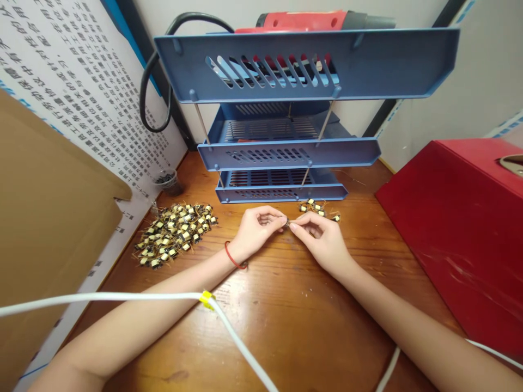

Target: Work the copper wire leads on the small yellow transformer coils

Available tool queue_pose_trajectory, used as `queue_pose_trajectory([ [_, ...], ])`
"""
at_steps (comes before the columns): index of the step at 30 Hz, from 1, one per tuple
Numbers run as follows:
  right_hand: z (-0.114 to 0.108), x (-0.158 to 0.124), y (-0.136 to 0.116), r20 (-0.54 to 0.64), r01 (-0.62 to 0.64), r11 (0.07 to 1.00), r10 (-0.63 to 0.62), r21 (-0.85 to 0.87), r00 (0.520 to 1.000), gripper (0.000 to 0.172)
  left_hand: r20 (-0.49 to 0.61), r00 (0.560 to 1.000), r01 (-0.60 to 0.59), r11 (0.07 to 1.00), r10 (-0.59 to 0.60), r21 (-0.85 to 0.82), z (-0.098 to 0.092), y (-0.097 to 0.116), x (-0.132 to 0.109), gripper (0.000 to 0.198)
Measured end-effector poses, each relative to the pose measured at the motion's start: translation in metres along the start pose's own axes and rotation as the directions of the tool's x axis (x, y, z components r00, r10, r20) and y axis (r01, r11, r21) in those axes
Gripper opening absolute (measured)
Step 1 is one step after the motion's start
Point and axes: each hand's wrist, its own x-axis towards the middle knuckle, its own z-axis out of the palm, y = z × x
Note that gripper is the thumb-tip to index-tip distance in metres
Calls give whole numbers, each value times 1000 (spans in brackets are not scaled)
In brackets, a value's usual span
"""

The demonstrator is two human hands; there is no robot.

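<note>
My left hand (255,231) and my right hand (318,242) meet above the wooden table, their fingertips pinching a tiny wired electronic component (287,222) between them. It looks like a small transformer, though it is mostly hidden by my fingers. To the left of my left hand lies a heap of similar yellow-taped transformers (174,234) with thin copper leads. A smaller group of them (316,209) sits just beyond my right hand. A red string circles my left wrist.
A blue tiered tray rack (281,152) stands directly behind my hands, with a red heat gun (302,22) and a black cable (153,87) behind it. A red box (457,218) stands at right, cardboard (49,218) at left, and a white cable (122,296) crosses my left forearm.
</note>
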Motion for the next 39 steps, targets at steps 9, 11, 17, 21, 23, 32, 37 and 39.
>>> queue_pose_trajectory([
  [9,-2,6,1,-24,-98,988,101,117,995,18,6,1000,-1,999,2,-33,0,1,0,19],
  [11,-2,6,2,-18,-105,988,108,116,994,19,6,1000,-2,999,3,-34,0,1,0,19],
  [17,-4,6,1,35,-115,986,112,123,993,19,22,999,-22,999,23,-42,-1,0,0,19],
  [21,-4,6,1,33,-101,987,98,124,995,19,17,1000,-22,999,23,-44,0,1,0,19],
  [23,-4,7,1,28,-97,988,95,118,995,19,13,1000,-23,999,24,-45,0,1,0,19],
  [32,-4,6,1,33,-96,990,93,106,995,19,38,999,-37,998,39,-57,1,1,-1,17],
  [37,-4,6,2,28,-94,990,92,108,995,19,78,996,-29,998,33,-52,1,3,-1,17],
  [39,-4,6,2,24,-95,989,93,116,995,19,93,995,-15,998,21,-59,1,4,-1,17],
])
